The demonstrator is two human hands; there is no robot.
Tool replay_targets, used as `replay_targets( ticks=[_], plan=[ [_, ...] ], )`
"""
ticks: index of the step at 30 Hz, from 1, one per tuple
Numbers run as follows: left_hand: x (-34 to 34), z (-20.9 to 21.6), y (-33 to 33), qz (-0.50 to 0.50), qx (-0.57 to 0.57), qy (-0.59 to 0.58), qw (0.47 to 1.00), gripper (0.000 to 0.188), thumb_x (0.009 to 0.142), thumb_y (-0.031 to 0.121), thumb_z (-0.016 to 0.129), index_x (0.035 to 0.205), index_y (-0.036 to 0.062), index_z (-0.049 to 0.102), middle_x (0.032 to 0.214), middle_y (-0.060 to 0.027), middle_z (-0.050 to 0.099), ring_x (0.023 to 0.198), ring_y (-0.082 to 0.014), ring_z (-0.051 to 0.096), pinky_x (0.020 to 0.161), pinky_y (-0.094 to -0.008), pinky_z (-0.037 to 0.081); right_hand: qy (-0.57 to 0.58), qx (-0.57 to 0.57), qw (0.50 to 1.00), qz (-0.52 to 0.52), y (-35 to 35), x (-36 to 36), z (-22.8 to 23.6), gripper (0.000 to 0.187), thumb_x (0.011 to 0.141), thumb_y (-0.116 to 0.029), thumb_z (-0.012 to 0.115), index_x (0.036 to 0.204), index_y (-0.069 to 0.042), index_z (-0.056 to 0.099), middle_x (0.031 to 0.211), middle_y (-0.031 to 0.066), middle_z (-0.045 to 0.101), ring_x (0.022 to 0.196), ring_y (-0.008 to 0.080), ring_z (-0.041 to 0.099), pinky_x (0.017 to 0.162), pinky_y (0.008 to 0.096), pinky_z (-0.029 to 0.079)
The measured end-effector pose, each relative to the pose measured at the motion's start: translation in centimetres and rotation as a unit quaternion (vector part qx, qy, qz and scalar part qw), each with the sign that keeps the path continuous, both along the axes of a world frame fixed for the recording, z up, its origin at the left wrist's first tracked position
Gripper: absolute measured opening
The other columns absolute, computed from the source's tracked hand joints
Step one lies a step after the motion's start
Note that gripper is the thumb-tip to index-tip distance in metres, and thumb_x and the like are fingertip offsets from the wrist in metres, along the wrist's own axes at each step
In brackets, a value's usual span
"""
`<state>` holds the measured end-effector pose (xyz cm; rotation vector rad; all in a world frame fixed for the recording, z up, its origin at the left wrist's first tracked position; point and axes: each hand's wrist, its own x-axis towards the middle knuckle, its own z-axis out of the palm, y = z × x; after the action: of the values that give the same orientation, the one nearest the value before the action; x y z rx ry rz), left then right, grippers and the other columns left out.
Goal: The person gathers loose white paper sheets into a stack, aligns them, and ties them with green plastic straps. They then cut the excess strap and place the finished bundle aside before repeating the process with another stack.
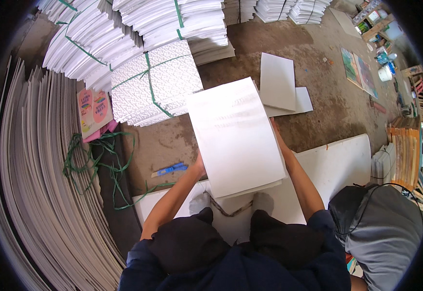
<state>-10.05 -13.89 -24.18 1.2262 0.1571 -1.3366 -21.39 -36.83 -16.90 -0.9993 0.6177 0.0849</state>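
A stack of white rectangular sheets point(235, 140) is raised in front of me, above my knees and feet. My left hand point(200, 166) grips its left side and my right hand point(278, 136) its right side; the stack hides most of the fingers. Faint grey smudges mark the top sheet. Past its upper right corner, a white board stack point(278, 80) lies across a second white piece point(304, 100) on the floor. A blue utility knife point(172, 168) is on the floor left of my left hand, near loose green strapping point(116, 157).
Tall stacks of white sheets point(172, 19) and a strapped textured bundle point(155, 80) stand at the far left. Grey boards point(41, 179) lean along the left side. A white slab point(340, 157) lies under my feet. At the right is a person in grey clothing point(388, 228).
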Motion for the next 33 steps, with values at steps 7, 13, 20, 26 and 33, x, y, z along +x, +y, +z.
replay_targets(
  ticks=[7, 13, 20, 26, 33],
  plan=[
    [0.7, 0.8, -3.0, -0.031, -0.034, -0.066, 0.997, 0.073, 0.084, 0.063, 0.025, 0.131, 0.0066, 0.032, 0.125, -0.0116, 0.044, 0.108, -0.0237, 0.048, 0.089, -0.0390, 0.042, -0.023, -0.032, 0.995, -0.089, -0.7, -3.5, -6.0, 0.075, 0.086, -0.060, 0.023, 0.133, -0.002, 0.026, 0.129, 0.0143, 0.037, 0.115, 0.0241, 0.041, 0.095, 0.0323, 0.034],
    [2.8, 6.2, -5.4, 0.058, -0.087, 0.023, 0.994, 0.078, 0.083, 0.065, 0.020, 0.135, 0.0065, 0.025, 0.131, -0.0138, 0.036, 0.116, -0.0242, 0.040, 0.094, -0.0392, 0.037, 0.096, -0.305, 0.928, -0.193, -7.0, -3.1, -7.8, 0.055, 0.087, -0.043, 0.044, 0.117, 0.002, 0.045, 0.117, 0.0148, 0.049, 0.112, 0.0267, 0.042, 0.095, 0.0339, 0.031],
    [3.1, 5.3, -4.5, 0.062, -0.117, -0.049, 0.990, 0.076, 0.085, 0.063, 0.018, 0.135, 0.0052, 0.024, 0.133, -0.0123, 0.035, 0.118, -0.0244, 0.039, 0.098, -0.0337, 0.032, 0.321, -0.424, 0.796, -0.289, -15.0, 0.3, -12.6, 0.065, 0.075, -0.030, 0.064, 0.119, 0.007, 0.034, 0.112, 0.0239, 0.047, 0.103, 0.0361, 0.047, 0.090, 0.0418, 0.036],
    [2.4, 6.8, -4.9, 0.065, -0.079, -0.060, 0.993, 0.075, 0.086, 0.062, 0.017, 0.135, 0.0054, 0.024, 0.132, -0.0123, 0.035, 0.117, -0.0240, 0.040, 0.097, -0.0344, 0.034, 0.196, -0.144, 0.936, -0.256, -15.9, 0.7, -12.9, 0.052, 0.078, -0.019, 0.061, 0.116, 0.007, 0.038, 0.108, 0.0176, 0.049, 0.094, 0.0345, 0.053, 0.079, 0.0417, 0.044],
    [2.3, 7.6, -5.2, 0.066, -0.080, -0.023, 0.994, 0.075, 0.086, 0.062, 0.018, 0.134, 0.0054, 0.026, 0.130, -0.0122, 0.037, 0.115, -0.0238, 0.041, 0.096, -0.0355, 0.035, 0.166, -0.123, 0.941, -0.270, -15.5, 1.5, -10.8, 0.051, 0.081, -0.017, 0.056, 0.121, 0.003, 0.031, 0.115, 0.0182, 0.045, 0.095, 0.0324, 0.053, 0.074, 0.0382, 0.047]
  ],
)
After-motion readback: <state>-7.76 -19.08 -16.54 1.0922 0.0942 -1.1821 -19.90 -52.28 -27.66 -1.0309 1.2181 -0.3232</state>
